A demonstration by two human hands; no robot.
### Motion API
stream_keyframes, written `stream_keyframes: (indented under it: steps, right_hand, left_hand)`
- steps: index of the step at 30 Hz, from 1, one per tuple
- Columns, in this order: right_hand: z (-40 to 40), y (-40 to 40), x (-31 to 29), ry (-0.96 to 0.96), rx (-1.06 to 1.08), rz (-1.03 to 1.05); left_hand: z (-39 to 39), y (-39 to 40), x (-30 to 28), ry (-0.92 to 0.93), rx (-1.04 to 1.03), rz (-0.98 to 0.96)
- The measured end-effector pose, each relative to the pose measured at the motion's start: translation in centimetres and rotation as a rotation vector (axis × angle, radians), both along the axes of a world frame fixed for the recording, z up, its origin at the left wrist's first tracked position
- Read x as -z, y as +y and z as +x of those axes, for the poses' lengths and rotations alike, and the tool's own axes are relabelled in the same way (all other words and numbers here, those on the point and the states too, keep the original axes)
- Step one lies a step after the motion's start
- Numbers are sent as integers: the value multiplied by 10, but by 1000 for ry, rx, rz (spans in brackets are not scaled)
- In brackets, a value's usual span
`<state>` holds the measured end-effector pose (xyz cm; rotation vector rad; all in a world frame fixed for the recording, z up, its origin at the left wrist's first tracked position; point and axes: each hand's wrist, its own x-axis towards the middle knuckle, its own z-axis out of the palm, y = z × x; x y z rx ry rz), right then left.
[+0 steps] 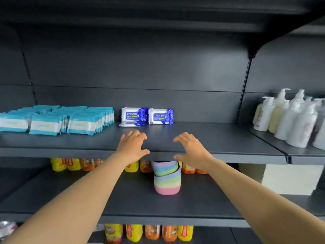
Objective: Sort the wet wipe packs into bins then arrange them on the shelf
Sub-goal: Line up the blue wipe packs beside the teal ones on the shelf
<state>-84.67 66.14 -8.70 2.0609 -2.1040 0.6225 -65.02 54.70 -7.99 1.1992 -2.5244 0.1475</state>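
Note:
Two groups of dark blue wet wipe packs stand upright at the back of the grey shelf (219, 138): the left blue packs (134, 116) with one lying flat in front, and the right blue packs (161, 116). Rows of teal-and-white wipe packs (58, 120) fill the shelf's left part. My left hand (132, 144) and my right hand (190, 148) hover over the shelf's front edge, just short of the blue packs, fingers spread and holding nothing. Striped pastel bins (167, 178), nested together, stand on the shelf below, between my forearms.
White pump bottles (290, 118) crowd the neighbouring shelf at the right. Yellow and orange packets (73, 164) line the back of the lower shelf, and more (149, 232) sit on the shelf beneath. A white box (290, 178) stands at the lower right.

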Motion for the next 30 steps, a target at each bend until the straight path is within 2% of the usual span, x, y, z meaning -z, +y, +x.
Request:
stream_keyframes:
  steps: [6,12,17,23,26,30]
  right_hand:
    - [-10,96,51,-31,3,106]
    - [-26,141,140,-105,54,276]
    - [-31,164,250,-206,99,467]
    - [-25,194,396,-342,182,715]
    - [-19,207,462,-400,232,798]
    - [-15,214,526,-451,283,860]
  left_hand:
    - [-7,85,56,26,55,15]
    - [-21,125,144,-144,72,203]
    - [-23,156,269,-169,64,477]
    - [-3,197,431,-197,-80,911]
    - [3,203,492,-192,-136,1022]
    - [1,199,556,-173,-184,1069]
